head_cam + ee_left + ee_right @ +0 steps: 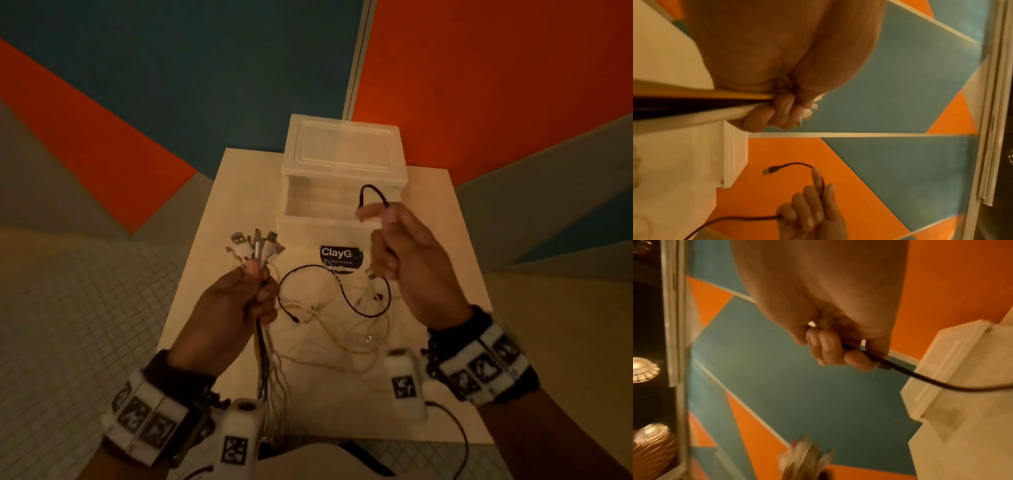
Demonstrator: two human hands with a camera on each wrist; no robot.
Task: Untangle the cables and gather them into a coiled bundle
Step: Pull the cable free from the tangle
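Gathering step underway: left hand [236, 301] grips cable ends [255, 245]; right hand [407, 253] pinches black cable [371, 192]. Next, likely: add plug to left-hand bunch, free slack from tangle [342, 322] on desk [455, 377].

Blurred connector bunch [805, 456] — cut off below, black cable [941, 382] leaving frame right
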